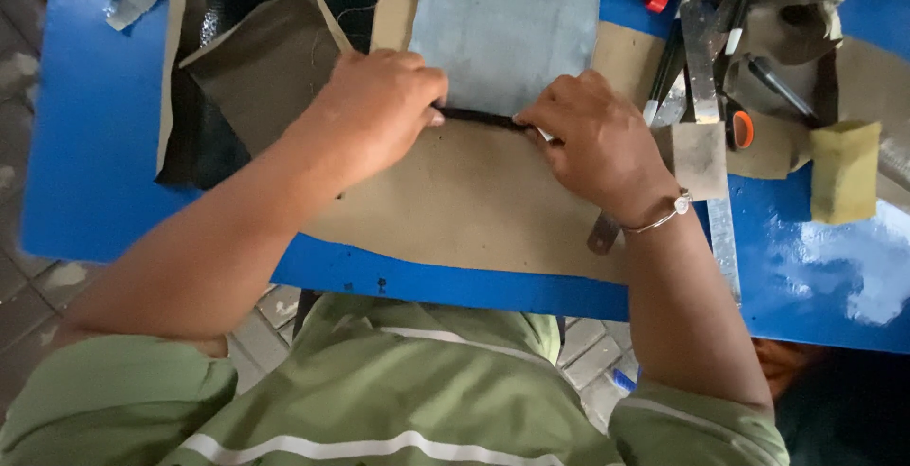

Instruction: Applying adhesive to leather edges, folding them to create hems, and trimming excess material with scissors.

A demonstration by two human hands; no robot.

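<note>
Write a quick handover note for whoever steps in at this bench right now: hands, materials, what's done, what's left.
Left hand presses the left end of a black strip; right hand pinches its right end.
The strip lies along the lower edge of a grey sheet, on a tan sheet on the blue table.
Done: strip laid along the edge.
Left: can't tell whether it's fixed down.
Ruler and yellow sponge sit right.

One head-worn view looks steeply down from above the person's chest, close in. The blue surface (85,163) runs across the upper frame, both forearms reach forward into it, and tiled floor (38,286) shows at the lower left.
</note>
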